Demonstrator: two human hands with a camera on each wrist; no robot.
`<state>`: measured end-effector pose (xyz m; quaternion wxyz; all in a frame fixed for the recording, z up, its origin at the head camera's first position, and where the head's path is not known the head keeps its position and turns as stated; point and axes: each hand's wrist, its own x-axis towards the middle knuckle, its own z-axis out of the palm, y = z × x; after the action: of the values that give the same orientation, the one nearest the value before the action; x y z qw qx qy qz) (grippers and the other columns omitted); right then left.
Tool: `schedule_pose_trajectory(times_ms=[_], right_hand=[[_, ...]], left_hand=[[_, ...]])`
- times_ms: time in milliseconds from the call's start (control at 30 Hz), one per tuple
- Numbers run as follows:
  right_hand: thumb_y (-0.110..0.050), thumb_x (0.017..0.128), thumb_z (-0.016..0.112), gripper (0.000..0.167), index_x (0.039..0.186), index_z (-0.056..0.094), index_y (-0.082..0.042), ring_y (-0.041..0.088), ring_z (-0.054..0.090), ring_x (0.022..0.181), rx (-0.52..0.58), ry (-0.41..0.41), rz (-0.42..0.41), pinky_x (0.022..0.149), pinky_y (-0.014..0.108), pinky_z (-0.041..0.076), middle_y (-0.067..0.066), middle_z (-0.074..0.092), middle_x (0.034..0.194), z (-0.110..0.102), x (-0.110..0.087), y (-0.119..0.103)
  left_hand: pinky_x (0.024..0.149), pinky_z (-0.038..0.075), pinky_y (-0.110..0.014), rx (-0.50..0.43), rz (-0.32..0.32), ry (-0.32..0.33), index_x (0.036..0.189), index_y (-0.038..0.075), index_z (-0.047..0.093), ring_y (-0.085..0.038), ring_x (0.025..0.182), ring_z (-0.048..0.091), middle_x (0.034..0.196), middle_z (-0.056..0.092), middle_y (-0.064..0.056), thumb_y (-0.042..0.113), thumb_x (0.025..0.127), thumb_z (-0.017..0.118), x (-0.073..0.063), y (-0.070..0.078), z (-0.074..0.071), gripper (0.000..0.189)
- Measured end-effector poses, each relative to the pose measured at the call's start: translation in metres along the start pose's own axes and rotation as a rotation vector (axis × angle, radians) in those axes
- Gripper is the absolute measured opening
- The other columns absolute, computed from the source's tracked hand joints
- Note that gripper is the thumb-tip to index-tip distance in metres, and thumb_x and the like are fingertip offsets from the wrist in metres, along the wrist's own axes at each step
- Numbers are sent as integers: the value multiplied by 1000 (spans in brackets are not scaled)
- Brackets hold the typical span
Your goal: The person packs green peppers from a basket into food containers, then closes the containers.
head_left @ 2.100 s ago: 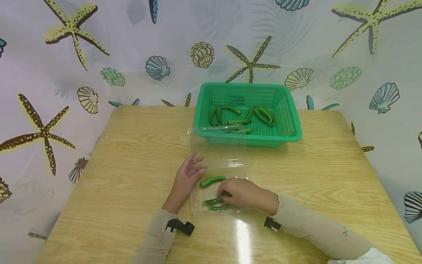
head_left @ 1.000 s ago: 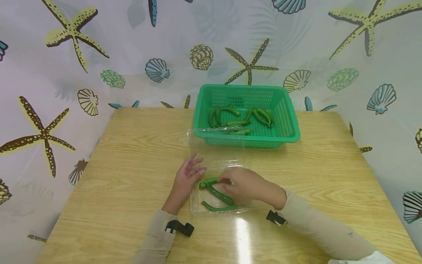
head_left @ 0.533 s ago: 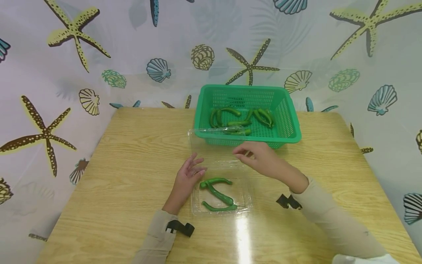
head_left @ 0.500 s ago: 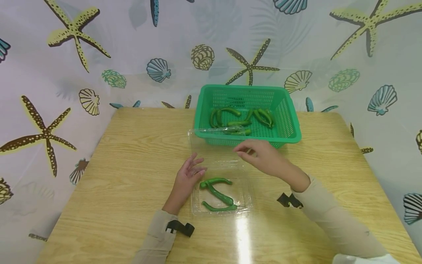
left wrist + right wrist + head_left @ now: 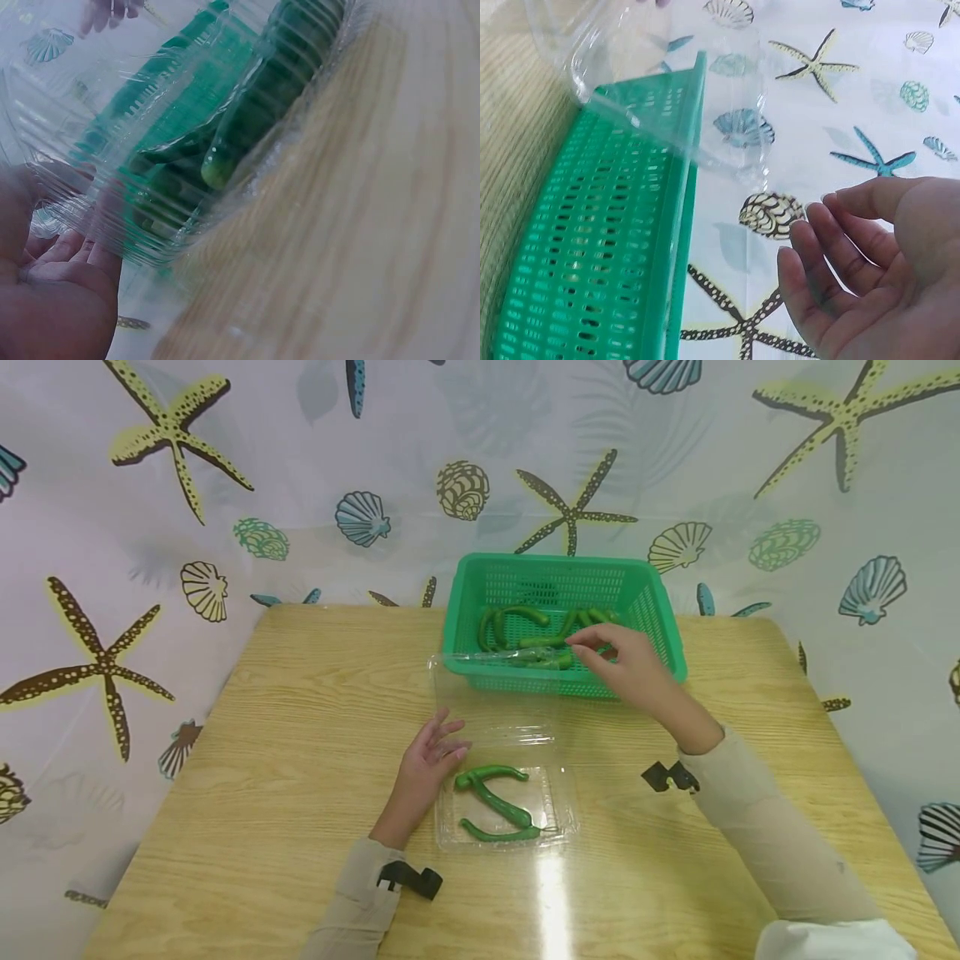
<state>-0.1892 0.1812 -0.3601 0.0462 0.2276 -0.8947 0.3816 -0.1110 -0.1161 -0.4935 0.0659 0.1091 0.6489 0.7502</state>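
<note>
A clear plastic clamshell box lies with its lid raised toward the basket. Inside its base are several green chili peppers, two of them crossing at the left. My left hand rests against the box's left side near the hinge, fingers loosely spread; the left wrist view shows them at the ridged plastic wall. Over the front of the green basket hovers my right hand, fingers loosely bent. In the right wrist view that hand holds nothing. More green peppers lie in the basket, some behind the hand.
A wooden table carries the box and basket. A curtain printed with starfish and shells hangs behind and at both sides. The raised lid overlaps the basket's front left rim in the head view.
My right hand has let go of a pepper in the box, leaving the peppers rearranged there. It has risen away and forward to the basket. The left hand has stayed put.
</note>
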Motion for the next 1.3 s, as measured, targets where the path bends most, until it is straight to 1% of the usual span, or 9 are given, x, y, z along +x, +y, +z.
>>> schedule_pose_trajectory(times_ms=[167, 367, 467, 667, 733, 867, 967, 1100, 1300], right_hand=[[-29, 95, 54, 25, 112, 64, -14, 19, 57, 90, -35, -26, 78, 75, 38, 50, 2, 62, 107, 0, 12, 14], [-23, 95, 55, 25, 115, 63, -10, 23, 56, 100, -93, -93, 111, 82, 43, 49, 6, 61, 111, 6, 25, 28], [-19, 95, 55, 25, 117, 61, -8, 24, 55, 104, -110, -149, 131, 85, 45, 47, 9, 60, 112, 11, 31, 36], [-21, 96, 54, 35, 126, 56, -4, 30, 50, 113, -114, -327, 181, 91, 49, 44, 13, 57, 121, 18, 44, 55], [-20, 95, 54, 36, 127, 55, -4, 31, 49, 115, -107, -358, 183, 92, 49, 44, 14, 56, 123, 20, 48, 60], [-17, 95, 55, 35, 127, 55, -3, 31, 49, 116, -94, -375, 172, 93, 49, 43, 14, 56, 123, 24, 53, 67], [-16, 94, 56, 35, 127, 55, -3, 31, 49, 116, -96, -383, 165, 94, 49, 43, 15, 55, 124, 27, 56, 69], [-16, 94, 56, 36, 128, 53, -2, 32, 47, 118, -118, -402, 172, 95, 48, 42, 15, 54, 126, 31, 61, 70], [-12, 95, 54, 37, 130, 51, 0, 34, 45, 121, -151, -453, 185, 97, 48, 41, 19, 52, 129, 34, 69, 72]], left_hand=[[94, 46, -29, -1, -2, 1, 146, 11, 24, -37, 116, 49, 138, 37, -25, 1, 91, 58, 0, 1, -1, 65], [93, 47, -28, -6, 0, 3, 146, 10, 24, -38, 116, 49, 138, 37, -26, 1, 91, 58, 0, 1, -1, 66], [93, 47, -29, -14, 11, 6, 146, 8, 24, -38, 116, 49, 138, 38, -26, 1, 90, 58, 1, -3, -2, 66], [93, 47, -29, 8, 22, 23, 147, 8, 23, -30, 114, 53, 137, 41, -20, 8, 90, 61, 3, -19, -7, 69], [92, 47, -29, 18, 30, 25, 147, 9, 23, -28, 113, 53, 137, 42, -19, 11, 90, 62, 3, -22, -7, 69], [92, 48, -29, 11, 35, 20, 147, 9, 23, -28, 113, 54, 137, 41, -20, 12, 90, 62, 3, -23, -7, 69], [93, 47, -29, -8, 5, 14, 147, 10, 23, -32, 115, 51, 138, 39, -22, 7, 91, 60, 1, -12, -4, 67], [93, 47, -29, -18, -9, 6, 147, 10, 24, -37, 117, 49, 138, 37, -25, 1, 91, 57, -1, -1, -1, 66], [93, 47, -29, -27, -17, 6, 147, 10, 23, -39, 118, 47, 139, 36, -25, 1, 91, 58, -1, 0, -2, 66]])
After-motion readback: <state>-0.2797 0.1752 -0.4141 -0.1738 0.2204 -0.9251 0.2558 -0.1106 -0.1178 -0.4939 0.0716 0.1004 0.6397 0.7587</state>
